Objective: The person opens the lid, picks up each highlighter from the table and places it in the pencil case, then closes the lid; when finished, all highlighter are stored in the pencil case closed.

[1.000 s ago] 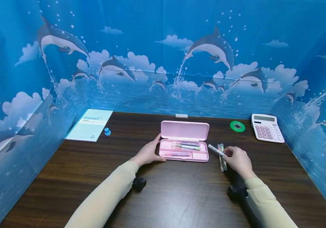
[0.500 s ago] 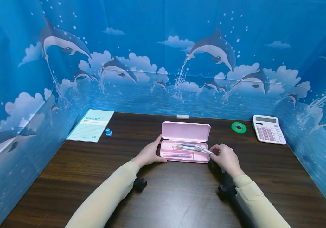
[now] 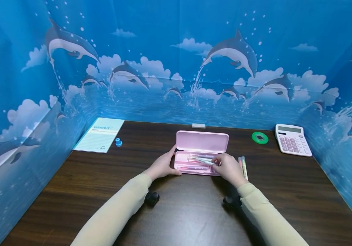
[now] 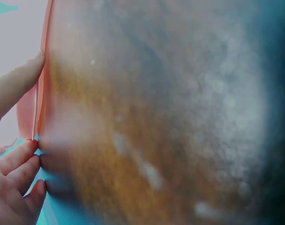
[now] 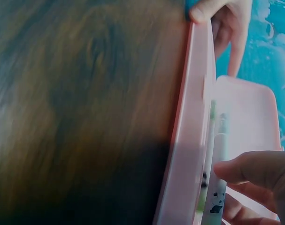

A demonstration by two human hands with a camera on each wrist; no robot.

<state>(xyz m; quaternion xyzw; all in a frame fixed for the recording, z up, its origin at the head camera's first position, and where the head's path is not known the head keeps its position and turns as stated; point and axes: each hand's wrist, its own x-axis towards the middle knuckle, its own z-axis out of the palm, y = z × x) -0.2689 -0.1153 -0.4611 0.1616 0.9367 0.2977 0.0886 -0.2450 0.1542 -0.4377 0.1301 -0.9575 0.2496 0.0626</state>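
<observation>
Curtain (image 3: 163, 34): smooth blue sheet, dolphin print, light creases. Tabletop (image 3: 169, 215): dark wood grain, soft sheen. Case (image 3: 201, 143): pink, smooth, rounded corners, lid up, mid-tabletop; slim pens (image 3: 193, 167) inside. Notepad (image 3: 99, 135): flat paper rectangle, far left. Left hand (image 3: 162, 166): thumb and fingers gripping case's left end. Right hand (image 3: 229, 168): fingers clamped on a white pen (image 5: 220, 150), dark-marked barrel, over the case; contact beneath unclear. Calculator (image 3: 293, 140): white, pinkish keys. Disc (image 3: 255, 137): green, round, flat.
</observation>
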